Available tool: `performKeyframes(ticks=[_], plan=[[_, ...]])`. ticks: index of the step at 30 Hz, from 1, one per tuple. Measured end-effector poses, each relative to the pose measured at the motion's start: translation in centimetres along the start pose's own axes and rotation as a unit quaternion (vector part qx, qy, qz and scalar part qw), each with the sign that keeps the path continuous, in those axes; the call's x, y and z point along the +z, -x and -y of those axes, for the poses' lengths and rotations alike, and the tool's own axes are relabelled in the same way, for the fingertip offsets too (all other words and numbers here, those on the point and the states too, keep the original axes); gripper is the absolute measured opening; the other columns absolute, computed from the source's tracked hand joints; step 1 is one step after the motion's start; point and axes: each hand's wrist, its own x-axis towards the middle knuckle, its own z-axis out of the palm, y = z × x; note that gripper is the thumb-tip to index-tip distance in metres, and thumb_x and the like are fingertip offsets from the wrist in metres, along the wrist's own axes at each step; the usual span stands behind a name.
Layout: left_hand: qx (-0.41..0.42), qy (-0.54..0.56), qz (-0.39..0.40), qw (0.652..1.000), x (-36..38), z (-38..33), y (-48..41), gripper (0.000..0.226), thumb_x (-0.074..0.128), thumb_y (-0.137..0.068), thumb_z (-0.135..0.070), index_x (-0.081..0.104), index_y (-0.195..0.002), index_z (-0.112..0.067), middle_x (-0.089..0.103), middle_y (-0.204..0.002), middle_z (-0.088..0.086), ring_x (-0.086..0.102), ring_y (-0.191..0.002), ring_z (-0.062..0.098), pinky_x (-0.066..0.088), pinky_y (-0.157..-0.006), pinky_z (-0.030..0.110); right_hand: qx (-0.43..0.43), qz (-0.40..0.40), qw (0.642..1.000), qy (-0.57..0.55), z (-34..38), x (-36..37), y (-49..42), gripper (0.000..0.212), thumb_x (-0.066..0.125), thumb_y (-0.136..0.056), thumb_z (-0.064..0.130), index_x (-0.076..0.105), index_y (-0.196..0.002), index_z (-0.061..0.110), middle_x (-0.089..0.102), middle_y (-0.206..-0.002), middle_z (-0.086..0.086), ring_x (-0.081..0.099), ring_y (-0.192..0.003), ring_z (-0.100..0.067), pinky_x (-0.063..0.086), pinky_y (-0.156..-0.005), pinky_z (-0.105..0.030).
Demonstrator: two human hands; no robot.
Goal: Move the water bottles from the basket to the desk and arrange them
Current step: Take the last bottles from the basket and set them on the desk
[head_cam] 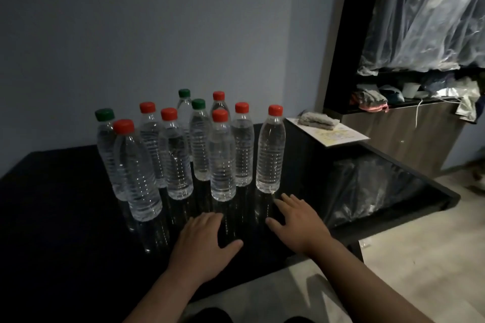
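bottles [223, 157] just beyond spread fingers [287, 200]

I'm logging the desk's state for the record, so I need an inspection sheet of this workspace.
Surface: glossy black desk, reflective, dimly lit.
Job's things: ten clear plastic water bottles standing upright in a cluster, seven with red caps, e.g. the rightmost red-capped bottle, and three with green caps, e.g. the leftmost green-capped bottle; no basket seen.
Clutter: white paper sheet at the far right corner with a folded grey cloth on it.
Grippers: left hand and right hand open, palms down at the desk, holding nothing.
Cables: white cord hanging on the shelf unit.
Surroundings: blue-grey wall; shelf with clothes; clear plastic sheeting.
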Motion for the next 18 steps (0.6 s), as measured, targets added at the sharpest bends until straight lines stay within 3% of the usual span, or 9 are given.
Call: performKeyframes(ticks=[7, 12, 15, 18], plan=[[0.021, -0.052, 0.016, 0.998, -0.01, 0.09, -0.2, 0.081, 0.049, -0.077, -0.074, 0.039, -0.143, -0.027, 0.033, -0.151, -0.006, 0.027, -0.139, 0.016, 0.021, -0.116, 0.033, -0.006, -0.027, 1.0, 0.01, 0.03, 0.28, 0.92, 0.072, 0.035, -0.092, 0.064, 0.027, -0.151, 0.026, 0.021, -0.161, -0.002, 0.013, -0.149, -0.019, 0.01, -0.121, -0.037], [0.038, -0.106, 0.005, 0.994, 0.27, 0.17, -0.26, 0.094, 0.029, -0.066, -0.083, 0.036, -0.142, -0.028, 0.031, -0.15, -0.007, 0.025, -0.139, 0.014, 0.016, -0.118, 0.033, -0.019, -0.02, 0.999, 0.032, 0.01, 0.0, 1.07, 0.081, 0.025, -0.086, 0.072, 0.023, -0.152, 0.025, 0.018, -0.162, -0.002, 0.012, -0.149, -0.019, 0.008, -0.122, -0.037], [0.034, -0.114, 0.007, 0.993, 0.67, 0.26, -0.43, 0.095, 0.028, -0.068, -0.083, 0.034, -0.144, -0.026, 0.029, -0.152, -0.006, 0.021, -0.143, 0.016, 0.007, -0.118, 0.032, -0.027, -0.031, 0.998, 0.053, -0.14, 0.45, 1.01, 0.087, 0.017, -0.08, 0.072, 0.032, -0.149, 0.022, 0.03, -0.157, -0.005, 0.022, -0.147, -0.023, 0.015, -0.12, -0.04], [0.027, -0.131, 0.037, 0.99, 0.5, 0.11, -0.66, 0.093, 0.031, -0.07, -0.081, 0.04, -0.141, -0.021, 0.036, -0.149, 0.0, 0.026, -0.142, 0.02, 0.009, -0.119, 0.037, -0.026, -0.038, 0.997, 0.059, -0.06, 0.4, 0.98, 0.08, 0.028, -0.083, 0.067, 0.046, -0.141, 0.014, 0.045, -0.147, -0.012, 0.036, -0.14, -0.03, 0.026, -0.115, -0.046]])
